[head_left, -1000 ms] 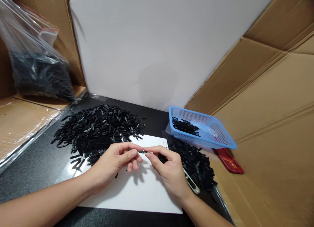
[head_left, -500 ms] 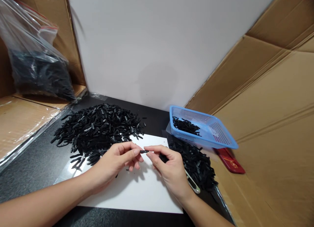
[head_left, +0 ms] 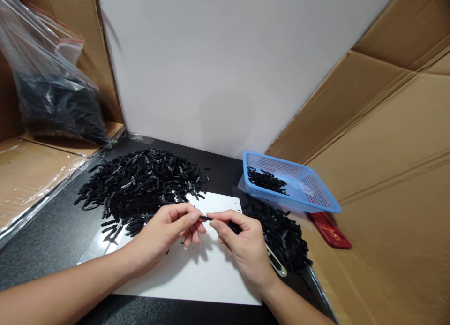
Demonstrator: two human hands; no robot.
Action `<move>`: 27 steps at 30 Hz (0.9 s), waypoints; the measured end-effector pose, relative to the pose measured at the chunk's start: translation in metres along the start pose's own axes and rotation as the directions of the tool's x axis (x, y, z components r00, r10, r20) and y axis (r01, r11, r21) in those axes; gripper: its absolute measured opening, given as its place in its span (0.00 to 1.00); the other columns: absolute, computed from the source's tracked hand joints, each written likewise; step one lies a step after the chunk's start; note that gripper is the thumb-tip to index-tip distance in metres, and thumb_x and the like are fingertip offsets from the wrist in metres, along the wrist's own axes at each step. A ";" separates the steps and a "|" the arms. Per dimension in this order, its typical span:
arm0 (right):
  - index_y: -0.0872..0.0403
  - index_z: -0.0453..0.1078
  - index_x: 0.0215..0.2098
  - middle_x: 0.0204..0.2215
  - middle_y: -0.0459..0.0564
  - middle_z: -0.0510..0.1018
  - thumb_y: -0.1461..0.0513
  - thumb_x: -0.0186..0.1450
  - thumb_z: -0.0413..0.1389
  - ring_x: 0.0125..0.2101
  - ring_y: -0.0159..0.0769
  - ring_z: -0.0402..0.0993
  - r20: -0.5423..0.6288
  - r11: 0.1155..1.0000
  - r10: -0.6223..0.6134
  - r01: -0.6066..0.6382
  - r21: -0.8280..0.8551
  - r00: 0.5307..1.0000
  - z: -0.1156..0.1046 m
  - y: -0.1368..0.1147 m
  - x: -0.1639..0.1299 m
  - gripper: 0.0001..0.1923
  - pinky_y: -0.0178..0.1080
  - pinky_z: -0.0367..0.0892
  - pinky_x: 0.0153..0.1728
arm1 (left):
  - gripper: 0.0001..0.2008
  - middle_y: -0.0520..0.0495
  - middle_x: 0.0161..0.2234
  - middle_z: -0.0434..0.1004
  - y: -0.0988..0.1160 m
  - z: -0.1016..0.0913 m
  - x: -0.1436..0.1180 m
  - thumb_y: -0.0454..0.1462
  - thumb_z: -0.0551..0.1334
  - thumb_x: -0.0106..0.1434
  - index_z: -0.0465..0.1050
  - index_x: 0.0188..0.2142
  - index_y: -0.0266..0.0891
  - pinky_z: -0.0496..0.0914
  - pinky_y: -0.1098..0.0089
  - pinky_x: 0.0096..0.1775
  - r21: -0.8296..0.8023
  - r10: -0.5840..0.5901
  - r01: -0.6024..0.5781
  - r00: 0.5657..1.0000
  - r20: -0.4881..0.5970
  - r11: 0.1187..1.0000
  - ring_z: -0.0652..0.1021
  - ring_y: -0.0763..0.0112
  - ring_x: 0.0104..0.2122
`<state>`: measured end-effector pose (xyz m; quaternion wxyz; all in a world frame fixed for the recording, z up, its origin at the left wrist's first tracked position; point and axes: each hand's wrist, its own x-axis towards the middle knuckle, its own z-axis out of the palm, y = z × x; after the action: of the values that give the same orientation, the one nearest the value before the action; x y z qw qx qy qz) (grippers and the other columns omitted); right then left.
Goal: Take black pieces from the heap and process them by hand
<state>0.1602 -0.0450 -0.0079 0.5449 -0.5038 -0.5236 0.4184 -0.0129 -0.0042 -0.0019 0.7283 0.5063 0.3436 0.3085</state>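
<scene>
A thin black strip (head_left: 205, 218) is held between my two hands, above a white sheet (head_left: 197, 273). The thumb and forefinger of my left hand (head_left: 183, 224) pinch its left end, with the other fingers loosely curled. My right hand (head_left: 242, 236) pinches the right end between thumb and forefinger. Something dark shows in the gap behind that thumb; whether it is held or lies behind, I cannot tell. A big heap of black strips (head_left: 140, 179) lies beyond my left hand. Another pile of black strips (head_left: 288, 240) is to the right of my right hand.
A blue perforated basket (head_left: 309, 193) with some black strips stands at the back right. Near my right wrist lies a pale-edged tool (head_left: 277, 264), partly hidden. A red packet (head_left: 330, 231) is beside the basket. A clear bag (head_left: 56, 100) of dark material rests on cardboard at left.
The black strip has turned slightly between my fingertips, its shinier face no longer showing. Both hands stay almost in place.
</scene>
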 end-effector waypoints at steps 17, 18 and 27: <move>0.56 0.80 0.38 0.19 0.43 0.76 0.65 0.64 0.58 0.18 0.29 0.69 0.061 0.899 -0.320 0.324 -0.296 0.945 -0.005 -0.001 -0.002 0.08 0.31 0.67 0.24 | 0.12 0.54 0.23 0.73 -0.001 -0.002 -0.001 0.44 0.63 0.63 0.72 0.29 0.37 0.63 0.73 0.29 0.095 0.080 -0.078 0.997 -0.018 0.992 0.68 0.76 0.24; 0.57 0.79 0.37 0.20 0.44 0.77 0.66 0.64 0.57 0.19 0.29 0.70 0.066 0.863 -0.371 0.371 -0.342 0.926 -0.005 -0.001 -0.002 0.08 0.31 0.67 0.24 | 0.12 0.54 0.23 0.72 -0.001 -0.002 0.000 0.44 0.63 0.63 0.72 0.29 0.38 0.62 0.73 0.28 0.114 0.085 -0.081 0.996 -0.035 0.990 0.68 0.76 0.23; 0.59 0.76 0.34 0.25 0.49 0.81 0.71 0.64 0.56 0.23 0.32 0.76 0.192 0.655 -0.552 0.564 -0.503 0.812 -0.003 0.001 0.000 0.07 0.31 0.70 0.26 | 0.12 0.56 0.21 0.67 0.001 -0.001 0.000 0.44 0.63 0.60 0.70 0.27 0.38 0.59 0.73 0.27 0.282 0.129 -0.095 0.986 -0.106 0.955 0.66 0.76 0.23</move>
<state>0.1635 -0.0458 -0.0086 0.4771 -0.4457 -0.7539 0.0725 -0.0138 -0.0028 -0.0009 0.6093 0.6016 0.3984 0.3290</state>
